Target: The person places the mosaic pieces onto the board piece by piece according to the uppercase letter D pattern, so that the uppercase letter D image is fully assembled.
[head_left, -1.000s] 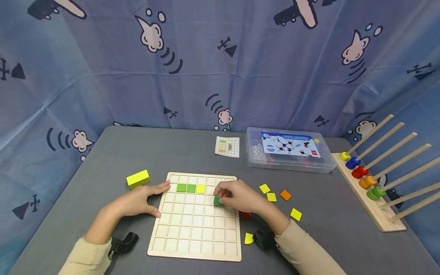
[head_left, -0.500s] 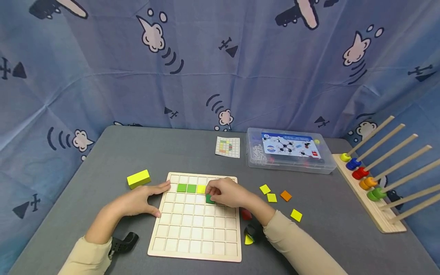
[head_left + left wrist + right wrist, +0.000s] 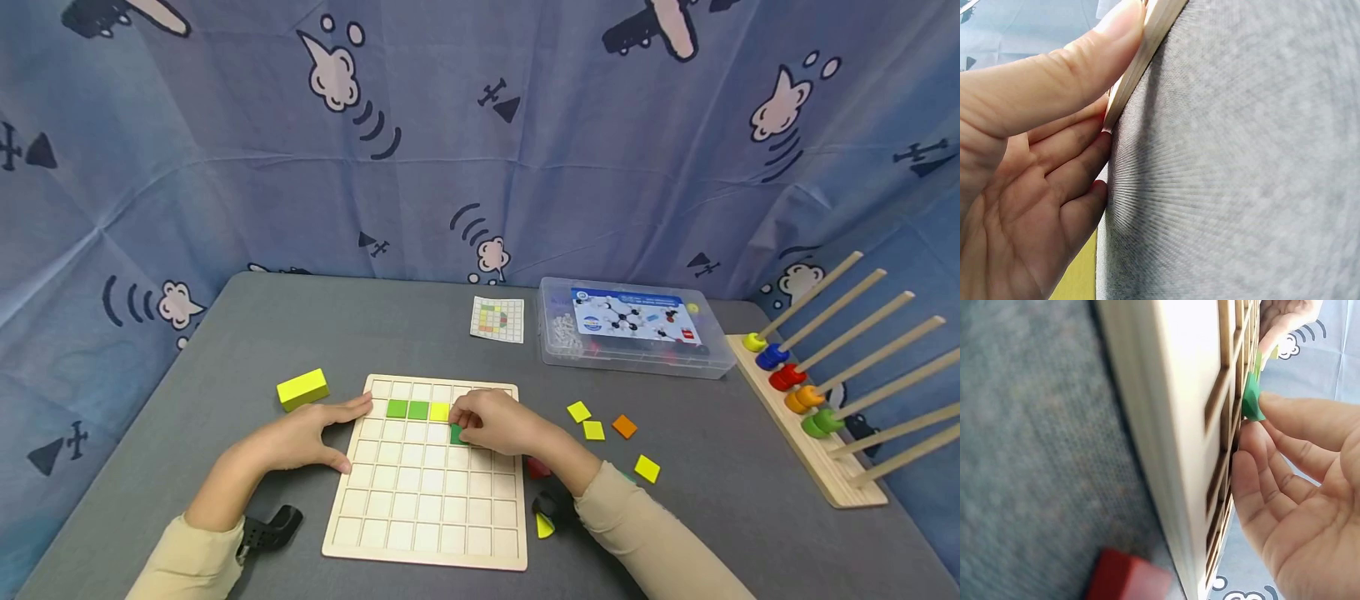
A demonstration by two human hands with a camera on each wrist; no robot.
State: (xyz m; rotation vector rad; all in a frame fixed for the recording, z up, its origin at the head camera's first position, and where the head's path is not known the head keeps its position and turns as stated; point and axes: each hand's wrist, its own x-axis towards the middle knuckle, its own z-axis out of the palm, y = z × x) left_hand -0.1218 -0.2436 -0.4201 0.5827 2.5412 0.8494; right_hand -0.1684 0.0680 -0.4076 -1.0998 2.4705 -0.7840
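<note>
A pale wooden grid board (image 3: 423, 537) lies on the table. Near its top sit two green square tiles (image 3: 407, 409) and a yellow tile (image 3: 439, 412) in one row. My right hand (image 3: 495, 420) pinches a darker green tile (image 3: 1252, 399) between thumb and fingertips. The tile is tilted, right at the grid and just right of and nearer than the yellow one. My left hand (image 3: 309, 436) rests against the board's left edge, thumb and fingers spread, with the thumb tip (image 3: 1121, 24) at the rim in the left wrist view.
Yellow tiles (image 3: 593, 431), an orange tile (image 3: 624, 427) and a red piece (image 3: 537, 468) lie right of the board. A yellow block (image 3: 302, 389) stands left. Behind are a patterned card (image 3: 497, 320) and a plastic case (image 3: 633, 327); a peg rack (image 3: 806, 419) stands far right.
My right hand has moved left across the board with the green tile, then held nearly still over the last half second. The left hand has stayed at the board's edge.
</note>
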